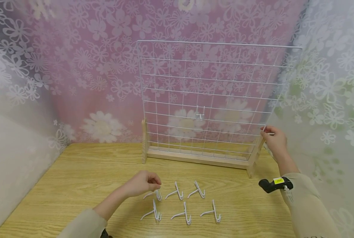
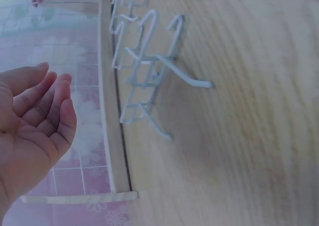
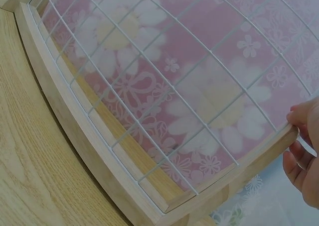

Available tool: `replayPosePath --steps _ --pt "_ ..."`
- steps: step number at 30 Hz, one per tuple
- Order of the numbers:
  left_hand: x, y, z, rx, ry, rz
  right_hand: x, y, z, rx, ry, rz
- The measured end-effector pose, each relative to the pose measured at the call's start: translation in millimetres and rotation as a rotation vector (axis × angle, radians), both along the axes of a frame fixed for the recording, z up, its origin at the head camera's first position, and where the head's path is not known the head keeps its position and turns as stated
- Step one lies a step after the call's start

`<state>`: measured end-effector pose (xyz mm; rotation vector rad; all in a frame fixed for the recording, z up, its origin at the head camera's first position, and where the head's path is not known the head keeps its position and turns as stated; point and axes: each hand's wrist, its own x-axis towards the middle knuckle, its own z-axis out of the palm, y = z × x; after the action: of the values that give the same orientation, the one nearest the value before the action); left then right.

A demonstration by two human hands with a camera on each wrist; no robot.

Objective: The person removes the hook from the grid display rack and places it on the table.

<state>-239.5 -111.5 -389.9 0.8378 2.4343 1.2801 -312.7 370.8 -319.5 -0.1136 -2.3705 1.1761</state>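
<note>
My left hand [image 1: 139, 183] hovers over the table, fingertips right at a white wire hook [image 1: 158, 195] at the left end of the back row. In the left wrist view, its fingers curve loosely with nothing between them, beside several hooks [image 2: 182, 71]. At the far right, my right hand [image 1: 276, 140] pinches the upright post of a wooden stand [image 1: 195, 158] at the edge of a white wire grid [image 1: 218, 44]. Its thumb lies over the post [image 3: 234, 178] in the right wrist view. Another white hook [image 1: 200, 116] hangs near the grid's middle.
Several more white wire hooks [image 1: 184, 213] lie in two rows on the wood-grain table [image 1: 87, 172]. The grid stands upright at the table's back. Pink floral cloth [image 1: 84, 82] hangs behind it, and pale floral cloth [image 1: 329, 132] hangs close by on the right.
</note>
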Motion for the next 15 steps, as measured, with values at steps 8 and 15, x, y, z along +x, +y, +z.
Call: replayPosePath --steps 8,15 --pt "-8.9 9.8 14.1 0.003 0.040 0.008 0.3 0 -0.4 -0.043 -0.012 -0.007" --pt "-16.9 18.2 28.4 0.030 0.061 0.022 1.5 3 -1.5 -0.033 -0.021 0.010"
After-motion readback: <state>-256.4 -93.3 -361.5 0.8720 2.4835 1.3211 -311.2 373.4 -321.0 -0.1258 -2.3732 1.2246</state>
